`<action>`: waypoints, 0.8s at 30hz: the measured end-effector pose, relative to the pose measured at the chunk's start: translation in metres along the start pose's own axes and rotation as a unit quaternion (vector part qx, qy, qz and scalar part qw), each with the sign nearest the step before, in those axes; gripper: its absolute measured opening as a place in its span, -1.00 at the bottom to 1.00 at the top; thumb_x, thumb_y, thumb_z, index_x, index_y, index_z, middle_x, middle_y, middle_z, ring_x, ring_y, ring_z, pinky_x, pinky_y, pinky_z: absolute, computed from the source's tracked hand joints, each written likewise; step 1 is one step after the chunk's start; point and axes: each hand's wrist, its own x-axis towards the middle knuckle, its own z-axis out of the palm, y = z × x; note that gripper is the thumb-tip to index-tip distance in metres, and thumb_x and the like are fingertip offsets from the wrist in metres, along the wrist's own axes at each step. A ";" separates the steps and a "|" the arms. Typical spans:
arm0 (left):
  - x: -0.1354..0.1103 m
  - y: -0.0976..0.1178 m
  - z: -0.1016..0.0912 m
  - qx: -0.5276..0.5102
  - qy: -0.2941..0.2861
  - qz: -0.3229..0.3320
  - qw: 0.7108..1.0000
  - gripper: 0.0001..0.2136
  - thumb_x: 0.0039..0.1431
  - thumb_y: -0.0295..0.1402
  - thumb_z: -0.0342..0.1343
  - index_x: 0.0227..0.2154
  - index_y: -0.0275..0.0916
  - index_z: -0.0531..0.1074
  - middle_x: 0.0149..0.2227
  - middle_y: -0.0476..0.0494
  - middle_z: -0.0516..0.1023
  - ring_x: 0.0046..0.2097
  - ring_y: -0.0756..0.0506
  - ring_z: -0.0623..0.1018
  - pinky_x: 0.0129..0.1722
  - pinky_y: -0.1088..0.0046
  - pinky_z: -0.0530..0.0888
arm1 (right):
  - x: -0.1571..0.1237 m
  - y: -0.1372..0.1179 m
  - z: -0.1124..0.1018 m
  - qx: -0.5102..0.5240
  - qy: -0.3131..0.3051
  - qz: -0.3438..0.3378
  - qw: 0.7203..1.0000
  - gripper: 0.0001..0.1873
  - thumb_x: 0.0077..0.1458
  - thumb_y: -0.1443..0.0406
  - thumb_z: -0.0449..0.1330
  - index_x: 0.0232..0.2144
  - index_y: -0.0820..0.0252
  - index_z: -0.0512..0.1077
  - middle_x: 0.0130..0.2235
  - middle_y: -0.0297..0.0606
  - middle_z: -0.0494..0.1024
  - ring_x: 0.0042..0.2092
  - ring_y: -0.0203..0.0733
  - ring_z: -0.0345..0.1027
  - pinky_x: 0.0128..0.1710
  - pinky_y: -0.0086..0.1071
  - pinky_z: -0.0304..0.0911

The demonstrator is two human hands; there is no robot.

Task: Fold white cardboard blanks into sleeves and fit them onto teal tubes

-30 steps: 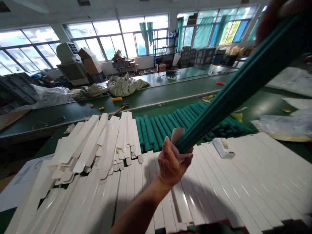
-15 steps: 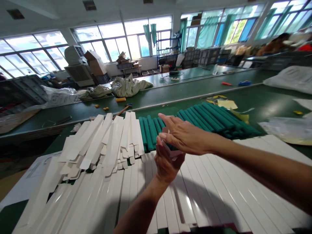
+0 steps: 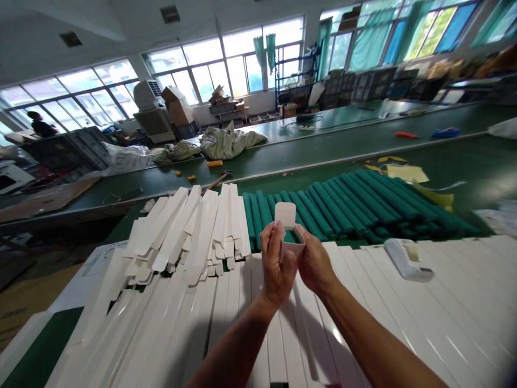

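A white cardboard box (image 3: 285, 214) is held up at the middle, its near end open and one flap standing upright. Green shows inside that opening; I cannot tell whether it is a rod or the background. My left hand (image 3: 277, 264) is closed around the box's left side, thumb in front. On the other side, the fingers of my right hand (image 3: 317, 262) grip the right wall. Behind both hands lies a row of green ribbed rods (image 3: 355, 202). Loose folded white cartons (image 3: 202, 231) are heaped to the left, and long white boxes (image 3: 375, 302) lie side by side below.
A white tape dispenser (image 3: 407, 261) rests on the boxes at right. Yellow packaging (image 3: 407, 172) lies past the rods. Farther off are a green workbench (image 3: 323, 145), a grey-green cloth bundle (image 3: 228, 141), a hammer (image 3: 218, 180) and an orange-handled tool (image 3: 406, 134). A person (image 3: 40, 125) is far left.
My right hand has come down from over the box's open end to its right side. The flap now stands up in view. The camera has turned left, and the tape dispenser has come into sight.
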 end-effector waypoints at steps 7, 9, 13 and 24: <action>0.024 0.013 -0.001 -0.070 0.027 -0.116 0.990 -0.73 0.32 -0.19 -0.03 -0.37 -0.24 0.45 -0.16 -0.17 0.42 0.00 -0.11 0.44 0.02 0.33 0.41 | 0.010 -0.008 0.009 -0.022 0.009 -0.073 0.997 -0.78 0.13 0.18 0.14 -0.23 0.17 0.45 -0.20 -0.27 0.55 -0.19 -0.16 0.40 -0.13 -0.31 0.31; 0.023 0.011 0.001 -0.100 0.034 -0.125 0.986 -0.77 0.30 -0.17 -0.02 -0.28 -0.22 0.40 -0.16 -0.14 0.40 -0.04 -0.10 0.46 -0.02 0.36 0.43 | 0.012 -0.009 0.012 -0.041 0.023 -0.089 0.995 -0.81 0.05 0.29 0.15 -0.24 0.16 0.44 -0.24 -0.31 0.54 -0.23 -0.19 0.38 -0.16 -0.34 0.29; 0.021 0.005 -0.004 -0.107 0.052 -0.122 0.985 -0.66 0.32 -0.18 -0.06 0.09 -0.17 0.19 -0.09 -0.17 0.41 -0.06 -0.08 0.49 -0.07 0.38 0.47 | 0.015 -0.005 0.016 -0.059 0.054 -0.150 0.985 -0.87 0.01 0.35 0.13 -0.37 0.16 0.48 -0.29 -0.30 0.50 -0.23 -0.20 0.35 -0.18 -0.34 0.27; 0.050 -0.004 -0.050 0.117 -0.121 0.116 0.979 -0.66 0.30 -0.26 0.04 0.06 -0.30 0.35 -0.03 -0.34 0.51 -0.01 -0.14 0.52 -0.09 0.30 0.53 | 0.000 0.019 -0.004 -0.117 -0.086 -0.186 0.972 -0.49 0.19 0.18 -0.01 0.16 0.15 0.30 0.14 -0.12 0.41 0.13 0.03 0.32 0.07 -0.12 0.31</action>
